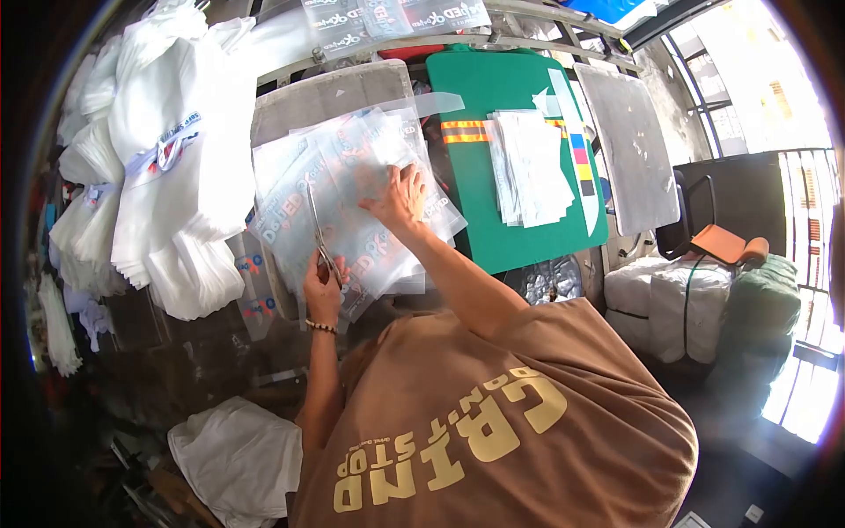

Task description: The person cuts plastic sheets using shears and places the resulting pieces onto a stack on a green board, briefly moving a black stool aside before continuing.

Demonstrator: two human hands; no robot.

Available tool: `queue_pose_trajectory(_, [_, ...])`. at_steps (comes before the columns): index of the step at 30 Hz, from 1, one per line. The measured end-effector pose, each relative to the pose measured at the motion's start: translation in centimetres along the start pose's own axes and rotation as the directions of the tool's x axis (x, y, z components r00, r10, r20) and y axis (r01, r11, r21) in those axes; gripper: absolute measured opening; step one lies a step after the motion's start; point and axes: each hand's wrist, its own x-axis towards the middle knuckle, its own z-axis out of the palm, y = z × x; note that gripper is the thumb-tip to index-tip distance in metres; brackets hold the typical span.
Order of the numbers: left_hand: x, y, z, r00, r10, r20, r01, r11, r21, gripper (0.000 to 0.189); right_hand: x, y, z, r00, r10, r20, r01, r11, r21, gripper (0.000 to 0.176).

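Observation:
My left hand (pixel 323 289), with a beaded bracelet at the wrist, is closed round the handles of metal scissors (pixel 318 231). The long blades point away from me over a fanned stack of clear printed plastic sheets (pixel 290 189) with red and blue lettering. Whether the blades cut into a sheet is too small to tell. My right hand (pixel 400 198) rests on the upper right part of the same sheets, thumb apart and fingers slightly bent, holding nothing. Under the sheets is a grey board (pixel 334 92).
To the right, a green board (pixel 475 198) bears a pile of white slips (pixel 531 172) and a long strip with coloured squares (pixel 581 163). Beyond it stands a grey panel (pixel 629 145). Bundles of white bags (pixel 158 167) hang at the left. Wrapped bales (pixel 678 304) lie at the right.

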Motion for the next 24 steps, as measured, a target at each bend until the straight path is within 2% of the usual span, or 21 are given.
queue_pose_trajectory(1, [-0.2, -0.4, 0.1, 1.0, 0.021, -0.009, -0.021, 0.999, -0.044, 0.05, -0.2, 0.0, -0.3, 1.0, -0.004, 0.002, 0.004, 1.0, -0.012, 0.089])
queue_pose_trajectory(2, [-0.3, -0.7, 0.1, 1.0, 0.017, -0.012, -0.018, 0.998, -0.056, 0.05, -0.3, 0.0, -0.5, 1.0, -0.009, -0.024, 0.009, 1.0, 0.029, 0.08])
queue_pose_trajectory(3, [-0.2, -1.0, -0.3, 1.0, 0.013, 0.0, -0.013, 0.999, -0.033, 0.051, -0.3, -0.1, -0.7, 0.999, -0.01, -0.051, 0.014, 0.997, 0.073, 0.072])
queue_pose_trajectory(4, [0.0, -1.1, -0.4, 1.0, 0.011, 0.018, -0.011, 1.0, -0.009, 0.051, 0.2, 0.5, -0.1, 0.998, -0.011, -0.056, 0.014, 0.998, 0.064, 0.072])
queue_pose_trajectory(6, [0.1, -1.3, -0.5, 1.0, 0.005, 0.025, -0.004, 0.998, -0.065, 0.052, 1.3, 1.3, 0.0, 0.993, -0.113, -0.041, 0.12, 0.938, 0.326, 0.053])
queue_pose_trajectory(7, [0.1, -1.3, -0.4, 1.0, -0.002, 0.02, 0.004, 0.994, -0.108, 0.052, 1.3, 1.3, -0.5, 0.989, -0.089, -0.122, 0.13, 0.915, 0.382, 0.044])
queue_pose_trajectory(8, [0.1, -1.4, -0.4, 0.999, -0.005, 0.035, 0.009, 0.994, -0.111, 0.052, 1.8, 2.2, -1.7, 0.998, -0.013, -0.059, 0.04, 0.875, 0.483, 0.04])
queue_pose_trajectory(10, [-0.2, -0.4, -0.2, 0.999, -0.016, 0.031, 0.017, 0.999, -0.042, 0.058, 2.8, 5.8, -5.5, 0.955, -0.042, -0.293, 0.192, 0.84, 0.507, 0.036])
queue_pose_trajectory(12, [-0.4, -0.2, -0.2, 1.0, -0.007, 0.03, 0.008, 0.999, -0.031, 0.062, 3.1, 10.5, -11.6, 0.971, 0.029, -0.238, 0.085, 0.886, 0.456, 0.038])
queue_pose_trajectory(13, [-0.3, -0.2, -0.2, 0.999, -0.002, 0.041, 0.003, 1.0, -0.021, 0.061, 3.5, 14.6, -13.9, 0.991, 0.079, -0.111, 0.004, 0.798, 0.603, 0.04])
queue_pose_trajectory(14, [-0.3, -0.1, -0.4, 0.999, 0.003, 0.048, -0.002, 1.0, -0.01, 0.06, 4.1, 19.7, -14.9, 0.989, 0.027, -0.143, 0.101, 0.583, 0.806, 0.043])
queue_pose_trajectory(15, [-0.3, 0.2, -0.4, 0.999, 0.002, 0.036, -0.002, 1.0, -0.005, 0.06, 3.4, 21.6, -17.5, 0.984, 0.161, -0.076, -0.039, 0.611, 0.791, 0.044])
queue_pose_trajectory(16, [-0.4, 0.4, -0.3, 0.999, -0.006, 0.037, 0.006, 1.0, 0.004, 0.06, 3.5, 23.6, -18.8, 0.968, 0.225, -0.109, -0.102, 0.754, 0.649, 0.049])
queue_pose_trajectory(17, [-0.5, 0.7, -0.3, 0.999, -0.013, 0.038, 0.013, 1.0, 0.015, 0.059, 3.7, 25.4, -19.8, 0.947, 0.301, -0.111, -0.19, 0.805, 0.563, 0.049])
queue_pose_trajectory(18, [-0.6, 0.8, -0.2, 1.0, -0.015, 0.028, 0.014, 1.0, 0.025, 0.059, 4.0, 27.8, -19.8, 0.935, 0.312, -0.169, -0.191, 0.844, 0.5, 0.049])
queue_pose_trajectory(20, [-1.0, 1.2, -0.3, 1.0, -0.006, 0.03, 0.005, 0.999, 0.046, 0.058, 4.5, 30.3, -20.3, 0.92, 0.372, -0.121, -0.33, 0.904, 0.271, 0.057])
queue_pose_trajectory(21, [-1.0, 0.8, -0.5, 0.999, 0.013, 0.03, -0.015, 0.998, 0.061, 0.057, 4.4, 30.8, -20.4, 0.925, 0.356, -0.133, -0.336, 0.929, 0.154, 0.059])
queue_pose_trajectory(22, [-1.0, 1.0, -0.7, 1.0, 0.013, 0.023, -0.014, 0.997, 0.075, 0.057, 4.4, 31.8, -20.2, 0.931, 0.337, -0.144, -0.335, 0.941, 0.037, 0.061])
queue_pose_trajectory(23, [-0.9, 1.2, -0.7, 0.998, 0.06, 0.003, -0.06, 0.991, 0.118, 0.057, 4.3, 32.7, -19.0, 0.937, 0.141, -0.319, -0.202, 0.965, -0.165, 0.064])
queue_pose_trajectory(24, [-0.7, 1.3, -0.7, 0.994, 0.108, -0.015, -0.104, 0.981, 0.161, 0.058, 2.5, 27.9, -19.4, 0.857, -0.006, -0.516, -0.277, 0.839, -0.469, 0.065])
